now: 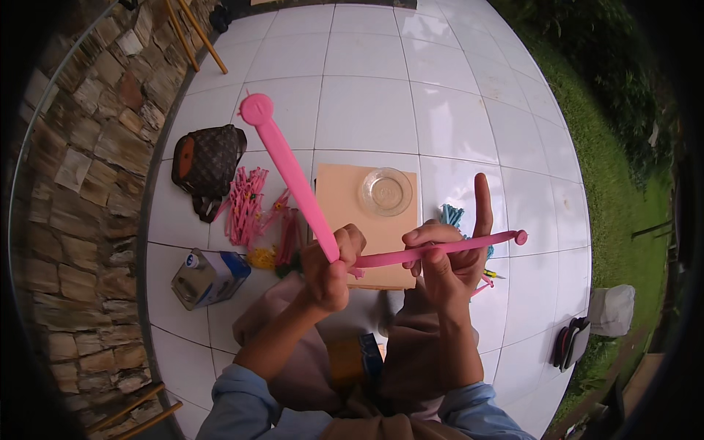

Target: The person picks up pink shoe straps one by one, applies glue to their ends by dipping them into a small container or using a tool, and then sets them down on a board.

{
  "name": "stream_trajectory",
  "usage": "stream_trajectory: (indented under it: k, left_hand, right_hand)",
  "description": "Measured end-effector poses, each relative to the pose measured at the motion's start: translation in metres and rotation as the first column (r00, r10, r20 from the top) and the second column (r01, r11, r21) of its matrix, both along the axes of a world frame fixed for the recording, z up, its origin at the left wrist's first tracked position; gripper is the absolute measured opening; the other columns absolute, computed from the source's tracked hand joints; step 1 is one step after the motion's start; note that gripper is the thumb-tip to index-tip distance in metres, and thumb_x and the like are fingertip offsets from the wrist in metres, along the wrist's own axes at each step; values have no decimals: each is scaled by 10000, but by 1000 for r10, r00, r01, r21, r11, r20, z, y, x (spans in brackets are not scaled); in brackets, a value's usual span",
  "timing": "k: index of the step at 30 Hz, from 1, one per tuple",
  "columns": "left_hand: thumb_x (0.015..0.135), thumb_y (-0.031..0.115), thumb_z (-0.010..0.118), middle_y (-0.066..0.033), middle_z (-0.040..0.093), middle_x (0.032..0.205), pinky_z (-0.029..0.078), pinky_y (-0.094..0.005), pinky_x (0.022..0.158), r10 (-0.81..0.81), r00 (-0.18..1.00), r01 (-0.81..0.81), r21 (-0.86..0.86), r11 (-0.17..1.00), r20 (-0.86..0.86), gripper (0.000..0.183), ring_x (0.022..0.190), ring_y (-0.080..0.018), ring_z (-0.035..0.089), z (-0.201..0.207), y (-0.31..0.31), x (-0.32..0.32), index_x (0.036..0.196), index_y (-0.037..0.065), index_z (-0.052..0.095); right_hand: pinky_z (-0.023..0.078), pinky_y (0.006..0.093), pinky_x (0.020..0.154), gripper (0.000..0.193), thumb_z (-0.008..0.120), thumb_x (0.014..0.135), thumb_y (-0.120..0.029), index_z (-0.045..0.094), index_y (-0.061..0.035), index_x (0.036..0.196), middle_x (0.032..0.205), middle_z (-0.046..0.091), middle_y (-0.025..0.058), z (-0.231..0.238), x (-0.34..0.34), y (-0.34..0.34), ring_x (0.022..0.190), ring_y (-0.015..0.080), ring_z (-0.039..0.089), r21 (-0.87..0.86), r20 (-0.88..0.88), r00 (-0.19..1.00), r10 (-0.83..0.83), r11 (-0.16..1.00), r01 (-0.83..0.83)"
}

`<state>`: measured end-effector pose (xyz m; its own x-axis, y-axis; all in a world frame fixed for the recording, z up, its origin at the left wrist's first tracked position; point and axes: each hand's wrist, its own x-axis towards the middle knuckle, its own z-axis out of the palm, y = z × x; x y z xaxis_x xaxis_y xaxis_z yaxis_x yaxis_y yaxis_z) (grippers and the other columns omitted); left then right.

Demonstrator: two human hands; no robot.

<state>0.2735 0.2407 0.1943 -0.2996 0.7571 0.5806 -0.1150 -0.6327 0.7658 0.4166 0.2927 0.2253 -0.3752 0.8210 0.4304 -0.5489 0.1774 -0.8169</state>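
In the head view, the left hand (330,271) is raised above the white tiled floor (367,95), its fingers curled in a fist around a long pink balloon (290,172) that slants up to the left. The right hand (447,257) pinches a second pink balloon (447,249) lying nearly level, index finger straight up. Both balloons meet at the left fist. Below them lies a tan board (345,198) bearing a clear glass dish (386,191); a pile of pink balloons (246,205) and a brown bag (209,161) lie towards the floor's left edge.

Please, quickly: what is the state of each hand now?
Left hand: closed around one pink balloon.
Right hand: pinching another pink balloon, index finger raised.
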Motion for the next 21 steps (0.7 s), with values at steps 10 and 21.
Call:
stream_trajectory:
  k: [10,21]
  left_hand:
    - [823,6,583,2,346,557,328,-271,496,-82,988,100,-135,986,133,379,527,-107,337,1,-1,-5,605,92,285]
    - [992,366,288,-40,264,520,253,-289,459,-185,915,18,-422,907,-358,515,462,-137,285,-1,9,3,607,24,301]
  right_hand:
    - [454,238,547,688,538,909,-134,92,11,1412,846,605,141,11,14,1,612,129,541,-4,42,980,-194,981,194]
    - [382,210,592,421,445,946,-154,345,27,1313,1019,580,110,7,28,6,654,71,460,-80,85,963,-256,961,263]
